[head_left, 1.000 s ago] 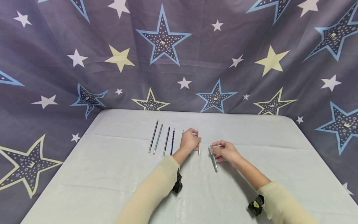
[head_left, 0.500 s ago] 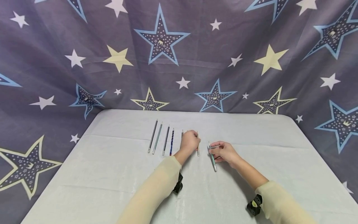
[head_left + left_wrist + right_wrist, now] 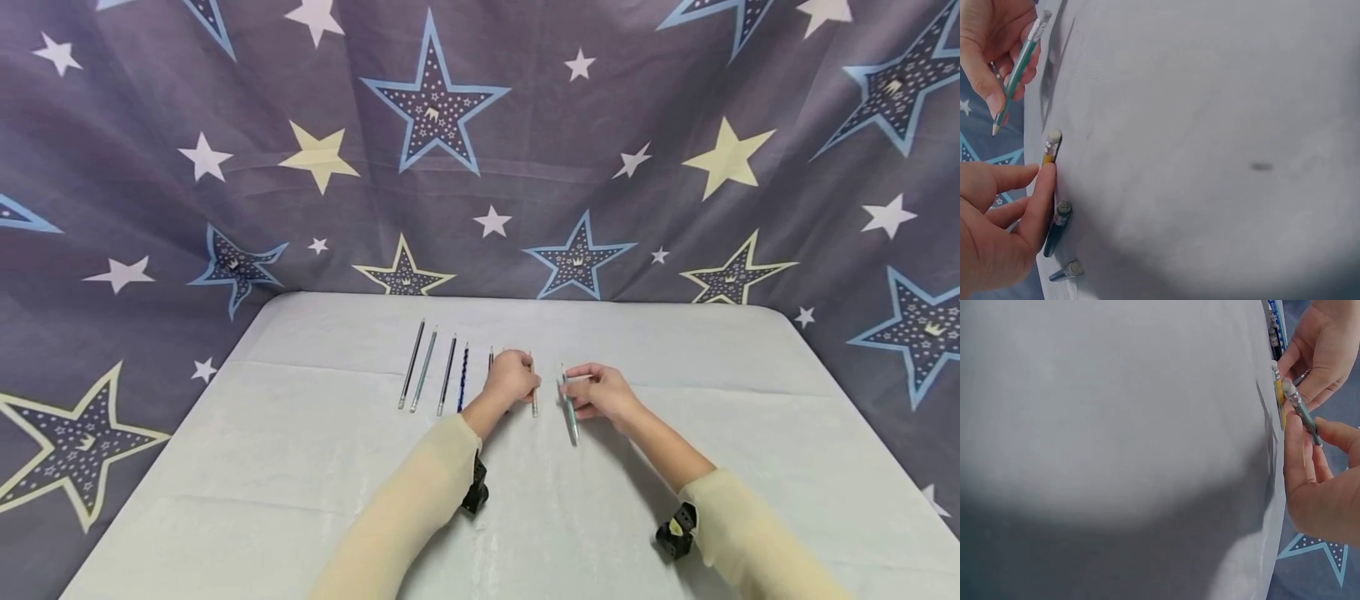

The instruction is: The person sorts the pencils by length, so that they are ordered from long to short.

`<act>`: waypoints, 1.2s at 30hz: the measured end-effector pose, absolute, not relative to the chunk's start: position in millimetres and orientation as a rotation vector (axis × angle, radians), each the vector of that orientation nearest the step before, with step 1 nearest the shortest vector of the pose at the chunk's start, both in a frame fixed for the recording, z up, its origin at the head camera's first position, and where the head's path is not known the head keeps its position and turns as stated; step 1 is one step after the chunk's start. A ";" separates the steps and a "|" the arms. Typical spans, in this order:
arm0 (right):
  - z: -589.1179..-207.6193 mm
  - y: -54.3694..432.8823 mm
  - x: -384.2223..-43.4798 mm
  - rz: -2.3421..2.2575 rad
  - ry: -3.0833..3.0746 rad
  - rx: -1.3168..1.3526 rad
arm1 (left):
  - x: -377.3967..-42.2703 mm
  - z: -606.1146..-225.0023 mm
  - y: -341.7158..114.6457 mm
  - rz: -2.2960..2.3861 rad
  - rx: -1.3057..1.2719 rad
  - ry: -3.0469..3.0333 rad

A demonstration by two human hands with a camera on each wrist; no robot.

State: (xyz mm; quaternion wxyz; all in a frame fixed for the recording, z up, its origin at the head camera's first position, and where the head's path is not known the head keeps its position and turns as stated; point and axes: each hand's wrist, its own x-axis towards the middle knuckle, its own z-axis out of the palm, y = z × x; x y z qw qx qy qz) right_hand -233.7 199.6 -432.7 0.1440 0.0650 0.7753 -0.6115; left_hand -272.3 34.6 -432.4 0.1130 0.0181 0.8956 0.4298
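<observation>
My right hand (image 3: 606, 393) pinches a green pencil (image 3: 572, 423) between thumb and fingers, its eraser end towards me and its point away. In the left wrist view this pencil (image 3: 1017, 75) slants over the tabletop. To its left, my left hand (image 3: 510, 377) holds a yellow pencil (image 3: 534, 407) with thumb and fingertips; in the right wrist view the yellow pencil (image 3: 1279, 394) shows a white eraser. Further left lie a blue patterned pencil (image 3: 462, 379), a dark pencil (image 3: 447, 375), a teal pencil (image 3: 423, 369) and a black pencil (image 3: 411, 367), side by side.
Another dark pencil (image 3: 491, 357) is partly hidden behind my left hand. A pale cloth covers the table (image 3: 225, 467). A grey curtain (image 3: 525, 192) with stars closes off the back and sides. Black cameras hang at both sleeves.
My right hand has moved slightly away from me with the green pencil, which now lies closer in line with the row. My left hand has shifted slightly towards me, staying at the yellow pencil.
</observation>
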 end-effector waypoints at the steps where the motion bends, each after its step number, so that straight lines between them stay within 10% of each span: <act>1: -431.9 199.5 -234.6 -1.761 2.237 0.192 | -272.7 -431.9 34.5 1.265 0.060 2.614; 36: -417.2 186.3 -259.2 -1.675 2.405 0.246 | -270.3 -433.4 32.1 1.293 0.124 2.607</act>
